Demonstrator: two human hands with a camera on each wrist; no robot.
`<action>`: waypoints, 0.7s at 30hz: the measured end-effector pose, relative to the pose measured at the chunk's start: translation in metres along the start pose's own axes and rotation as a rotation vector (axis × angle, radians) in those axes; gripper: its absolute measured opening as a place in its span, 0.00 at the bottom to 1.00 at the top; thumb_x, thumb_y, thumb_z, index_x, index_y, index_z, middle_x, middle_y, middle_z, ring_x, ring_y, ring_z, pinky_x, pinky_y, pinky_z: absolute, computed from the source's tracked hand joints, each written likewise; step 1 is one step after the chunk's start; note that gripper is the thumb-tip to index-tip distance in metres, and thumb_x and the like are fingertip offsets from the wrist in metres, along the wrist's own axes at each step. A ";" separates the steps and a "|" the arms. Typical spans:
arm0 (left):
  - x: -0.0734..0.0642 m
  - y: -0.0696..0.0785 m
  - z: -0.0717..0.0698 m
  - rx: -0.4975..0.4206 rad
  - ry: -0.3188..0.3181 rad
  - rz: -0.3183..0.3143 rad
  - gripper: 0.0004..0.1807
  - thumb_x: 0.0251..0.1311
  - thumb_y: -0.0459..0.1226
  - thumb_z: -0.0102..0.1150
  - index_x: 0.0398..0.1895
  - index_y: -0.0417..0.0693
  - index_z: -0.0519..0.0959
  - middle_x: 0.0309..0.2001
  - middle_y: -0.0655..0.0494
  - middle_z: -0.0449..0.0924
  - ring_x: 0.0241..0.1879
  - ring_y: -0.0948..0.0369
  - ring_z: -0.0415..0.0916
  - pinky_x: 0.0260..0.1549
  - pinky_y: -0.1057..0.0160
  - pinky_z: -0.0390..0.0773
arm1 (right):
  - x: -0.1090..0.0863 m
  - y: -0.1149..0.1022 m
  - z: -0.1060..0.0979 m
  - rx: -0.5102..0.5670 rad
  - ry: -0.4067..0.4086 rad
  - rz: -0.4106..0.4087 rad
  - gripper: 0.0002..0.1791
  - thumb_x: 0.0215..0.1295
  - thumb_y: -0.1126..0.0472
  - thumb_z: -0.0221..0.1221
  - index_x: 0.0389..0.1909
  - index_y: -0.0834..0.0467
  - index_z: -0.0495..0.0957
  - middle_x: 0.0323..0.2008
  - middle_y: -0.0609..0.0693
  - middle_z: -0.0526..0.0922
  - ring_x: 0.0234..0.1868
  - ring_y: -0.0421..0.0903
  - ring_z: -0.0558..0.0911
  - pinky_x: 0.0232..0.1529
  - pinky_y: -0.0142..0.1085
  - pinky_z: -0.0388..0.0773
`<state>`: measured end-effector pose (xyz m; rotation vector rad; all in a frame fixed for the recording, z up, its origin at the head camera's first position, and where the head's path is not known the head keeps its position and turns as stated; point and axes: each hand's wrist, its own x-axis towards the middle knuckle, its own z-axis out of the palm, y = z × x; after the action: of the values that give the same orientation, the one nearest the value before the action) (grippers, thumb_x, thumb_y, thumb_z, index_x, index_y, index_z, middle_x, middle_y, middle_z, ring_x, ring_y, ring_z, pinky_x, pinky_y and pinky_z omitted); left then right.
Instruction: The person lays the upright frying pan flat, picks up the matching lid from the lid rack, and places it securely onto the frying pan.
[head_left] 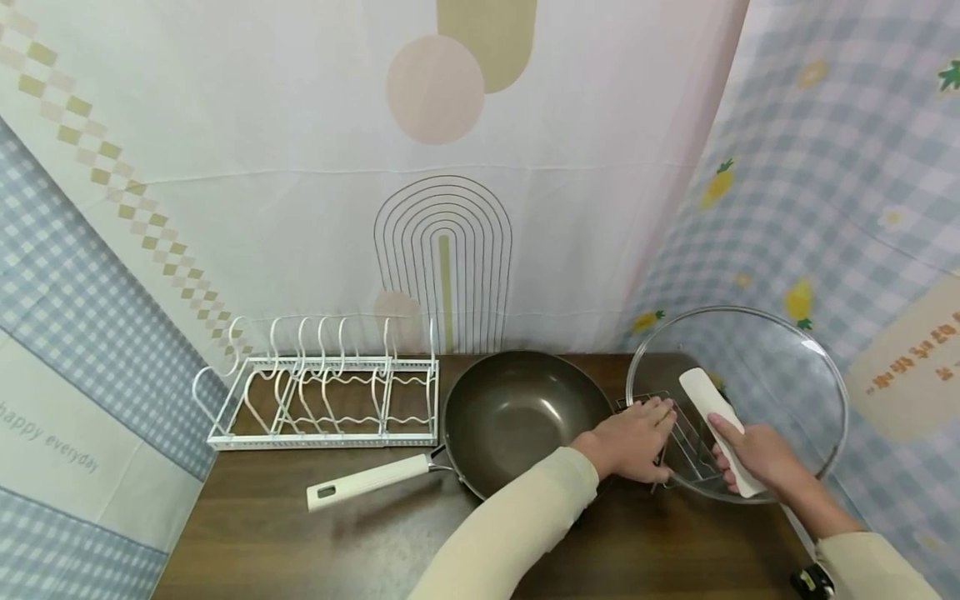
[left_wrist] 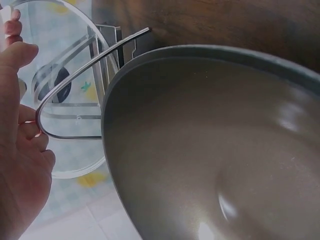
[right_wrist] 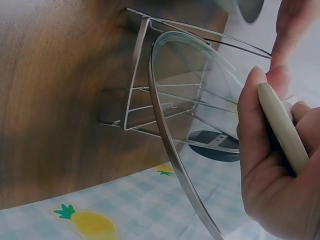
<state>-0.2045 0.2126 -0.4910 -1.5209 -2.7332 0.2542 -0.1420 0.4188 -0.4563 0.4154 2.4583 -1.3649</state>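
My right hand [head_left: 757,458] grips the long cream handle [head_left: 708,400] of a large, steeply tilted glass lid [head_left: 780,367]. Its metal rim [right_wrist: 172,145] overlaps a small wire rack [right_wrist: 140,75] in the right wrist view, and the rack's bars show through the glass. My left hand [head_left: 633,437] lies over the rack's left end, fingers extended. In the left wrist view its fingers [left_wrist: 30,130] touch the end of a bent wire loop [left_wrist: 75,75]. Left of that hand sits a dark wok [head_left: 517,417], its cream handle [head_left: 367,482] pointing left; my forearm covers part of its rim.
A white, extended rack [head_left: 326,446] with several upright loops stands left of the wok. All of this is on a brown wooden table [head_left: 300,550]. Patterned cloths hang behind [head_left: 300,233] and along both sides, the right cloth [head_left: 885,217] close behind the lid.
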 end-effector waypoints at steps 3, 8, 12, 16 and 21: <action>0.000 -0.001 0.000 0.004 0.003 -0.003 0.49 0.64 0.70 0.38 0.79 0.52 0.45 0.80 0.56 0.38 0.78 0.61 0.37 0.73 0.65 0.45 | 0.000 -0.004 -0.001 -0.017 0.001 -0.002 0.37 0.73 0.34 0.43 0.26 0.65 0.75 0.18 0.51 0.79 0.16 0.46 0.80 0.22 0.47 0.83; -0.001 -0.001 0.001 0.031 0.016 0.010 0.50 0.64 0.70 0.37 0.79 0.51 0.46 0.80 0.55 0.39 0.78 0.60 0.38 0.73 0.65 0.46 | 0.000 -0.007 -0.003 -0.023 0.001 0.008 0.38 0.73 0.33 0.43 0.28 0.67 0.75 0.19 0.53 0.80 0.16 0.47 0.80 0.23 0.49 0.83; -0.001 -0.001 0.003 0.045 0.028 0.015 0.50 0.64 0.71 0.37 0.79 0.50 0.45 0.80 0.54 0.38 0.78 0.59 0.38 0.73 0.65 0.45 | -0.002 -0.009 -0.005 -0.058 0.001 -0.010 0.38 0.73 0.34 0.43 0.27 0.66 0.75 0.19 0.54 0.80 0.15 0.47 0.80 0.22 0.50 0.83; -0.001 -0.001 0.004 0.053 0.030 0.012 0.51 0.64 0.71 0.36 0.80 0.50 0.44 0.80 0.54 0.37 0.78 0.60 0.37 0.73 0.65 0.44 | -0.003 -0.012 -0.009 -0.103 0.008 -0.024 0.37 0.74 0.34 0.42 0.26 0.65 0.75 0.18 0.53 0.80 0.15 0.47 0.80 0.21 0.49 0.83; -0.001 -0.003 0.004 0.046 0.032 0.009 0.51 0.63 0.72 0.35 0.80 0.51 0.43 0.80 0.55 0.36 0.78 0.60 0.35 0.73 0.65 0.44 | -0.004 -0.016 -0.013 -0.127 0.015 -0.030 0.38 0.74 0.34 0.42 0.26 0.66 0.75 0.18 0.53 0.80 0.15 0.47 0.81 0.21 0.48 0.83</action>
<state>-0.2063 0.2098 -0.4942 -1.5130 -2.6770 0.2887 -0.1456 0.4212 -0.4359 0.3608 2.5557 -1.2125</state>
